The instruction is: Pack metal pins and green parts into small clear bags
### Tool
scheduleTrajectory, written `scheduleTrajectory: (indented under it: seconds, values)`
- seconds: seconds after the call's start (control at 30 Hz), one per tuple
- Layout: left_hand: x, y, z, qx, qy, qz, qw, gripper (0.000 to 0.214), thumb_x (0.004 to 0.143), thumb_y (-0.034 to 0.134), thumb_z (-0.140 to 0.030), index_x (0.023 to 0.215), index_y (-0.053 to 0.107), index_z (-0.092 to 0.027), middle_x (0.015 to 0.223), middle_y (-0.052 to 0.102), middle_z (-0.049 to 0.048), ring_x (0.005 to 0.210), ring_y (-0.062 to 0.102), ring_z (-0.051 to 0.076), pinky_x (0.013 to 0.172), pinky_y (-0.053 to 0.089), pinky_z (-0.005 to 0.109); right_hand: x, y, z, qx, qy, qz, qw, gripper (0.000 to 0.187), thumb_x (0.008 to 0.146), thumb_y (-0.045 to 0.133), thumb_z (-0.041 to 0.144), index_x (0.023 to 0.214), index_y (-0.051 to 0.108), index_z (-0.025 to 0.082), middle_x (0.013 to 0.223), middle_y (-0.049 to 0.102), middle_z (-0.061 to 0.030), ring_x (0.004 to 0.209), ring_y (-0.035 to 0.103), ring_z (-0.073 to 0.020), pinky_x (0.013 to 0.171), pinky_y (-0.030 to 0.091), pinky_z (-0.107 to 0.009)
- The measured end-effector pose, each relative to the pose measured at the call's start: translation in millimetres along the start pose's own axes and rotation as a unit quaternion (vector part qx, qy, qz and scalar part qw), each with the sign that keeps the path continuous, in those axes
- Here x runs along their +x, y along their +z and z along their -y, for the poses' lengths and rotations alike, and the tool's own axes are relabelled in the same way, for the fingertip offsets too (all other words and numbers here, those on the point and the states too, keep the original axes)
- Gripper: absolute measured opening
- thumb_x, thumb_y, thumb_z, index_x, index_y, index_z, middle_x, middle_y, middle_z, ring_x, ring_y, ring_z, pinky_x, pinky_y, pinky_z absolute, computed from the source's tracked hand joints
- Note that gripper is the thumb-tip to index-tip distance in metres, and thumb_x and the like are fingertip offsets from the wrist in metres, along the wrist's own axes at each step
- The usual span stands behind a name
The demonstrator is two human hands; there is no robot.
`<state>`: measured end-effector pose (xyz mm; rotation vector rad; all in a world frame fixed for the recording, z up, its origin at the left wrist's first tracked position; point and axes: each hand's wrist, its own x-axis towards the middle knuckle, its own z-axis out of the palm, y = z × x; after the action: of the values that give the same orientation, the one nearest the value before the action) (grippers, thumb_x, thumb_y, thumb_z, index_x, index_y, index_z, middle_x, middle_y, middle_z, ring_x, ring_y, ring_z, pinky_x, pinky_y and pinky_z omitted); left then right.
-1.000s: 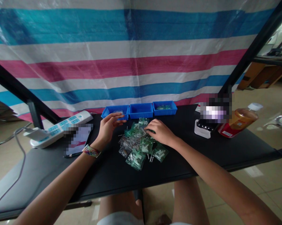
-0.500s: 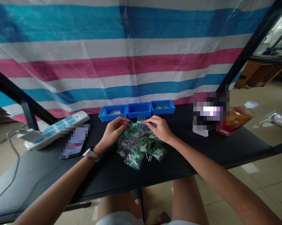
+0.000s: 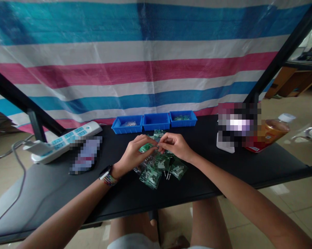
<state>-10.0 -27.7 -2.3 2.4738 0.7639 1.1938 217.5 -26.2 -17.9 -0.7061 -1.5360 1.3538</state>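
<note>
A pile of small clear and green plastic packets lies on the black table, with some thin metal pins loose at its front. Above the pile, my left hand reaches in from the left with thumb and fingertips pinched together. My right hand meets it from the right, also in a pinch. The fingertips of both hands almost touch, and whatever sits between them is too small to make out. Part of the pile is hidden under my hands.
Behind the pile stand three blue trays: the left tray holds clear packets, the middle tray, and the right tray holding green ones. A power strip and phone lie left. A bottle leans at right.
My left hand has moved right and its fingers have closed to a pinch beside my right fingertips. My right hand has shifted slightly nearer to me. The whole view has shifted a little.
</note>
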Motion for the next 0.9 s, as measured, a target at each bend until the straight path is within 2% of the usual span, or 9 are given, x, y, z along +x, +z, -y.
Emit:
scheduleTrajectory:
  seconds: [0.1, 0.2, 0.33, 0.47, 0.7, 0.9]
  values:
    - [-0.7, 1.5, -1.9, -0.005, -0.011, -0.006, 1.0, 0.006, 0.102, 0.072, -0.026, 0.099, 0.075, -0.021, 0.093, 0.076, 0.0039, 0.088, 0.071, 0.018, 0.081, 0.054, 0.03, -0.9, 1.0, 1.7, 0.002, 0.0, 0.0, 1.0, 0.042, 0.086, 0.087, 0.056, 0.087, 0.068, 0.019, 0.074, 0.076, -0.0022, 0.064, 0.073, -0.0184, 0.066, 0.06, -0.032]
    - [-0.9, 1.1, -2.2, -0.006, -0.037, -0.019, 0.999, 0.008, 0.103, 0.07, -0.025, 0.099, 0.074, -0.02, 0.094, 0.075, 0.0041, 0.087, 0.071, 0.017, 0.079, 0.054, 0.028, -1.9, -1.0, 3.7, -0.006, -0.015, -0.019, 1.0, 0.037, 0.085, 0.088, 0.049, 0.088, 0.067, 0.02, 0.076, 0.074, -0.0008, 0.067, 0.073, -0.0182, 0.068, 0.06, -0.032]
    - [-0.7, -1.5, -0.2, -0.006, -0.075, -0.048, 0.996, 0.018, 0.103, 0.07, -0.031, 0.089, 0.072, -0.019, 0.087, 0.073, 0.0037, 0.08, 0.068, 0.017, 0.074, 0.052, 0.028, -2.9, -4.5, 3.9, -0.016, -0.025, -0.035, 0.999, 0.025, 0.084, 0.087, 0.036, 0.088, 0.067, 0.021, 0.078, 0.074, -0.0006, 0.072, 0.074, -0.0183, 0.072, 0.06, -0.032]
    - [-0.6, -2.0, 0.8, -0.017, -0.102, -0.054, 0.993, 0.027, 0.103, 0.069, -0.038, 0.085, 0.071, -0.019, 0.083, 0.072, 0.0037, 0.076, 0.066, 0.017, 0.073, 0.05, 0.029, -1.9, -5.9, -0.1, -0.018, -0.02, -0.044, 0.999, 0.019, 0.083, 0.084, 0.031, 0.088, 0.069, 0.02, 0.076, 0.074, -0.0009, 0.071, 0.073, -0.0184, 0.071, 0.058, -0.031]
    - [0.7, -1.5, -1.1, -0.026, -0.088, -0.04, 0.995, 0.031, 0.104, 0.068, -0.045, 0.086, 0.07, -0.019, 0.084, 0.073, 0.0047, 0.077, 0.067, 0.018, 0.074, 0.052, 0.03, 0.4, -7.7, -4.2, -0.01, -0.013, -0.054, 0.998, 0.024, 0.084, 0.085, 0.037, 0.089, 0.068, 0.02, 0.076, 0.073, -0.0003, 0.069, 0.072, -0.0172, 0.069, 0.056, -0.03]
    - [1.2, -3.3, -4.9, -0.017, -0.073, -0.042, 0.996, 0.02, 0.103, 0.068, -0.036, 0.094, 0.07, -0.019, 0.091, 0.074, 0.0058, 0.083, 0.071, 0.019, 0.078, 0.055, 0.031, 0.4, -9.8, -2.1, -0.02, -0.021, -0.042, 0.999, 0.031, 0.087, 0.085, 0.045, 0.09, 0.069, 0.019, 0.078, 0.072, -0.0013, 0.069, 0.071, -0.0167, 0.07, 0.056, -0.031]
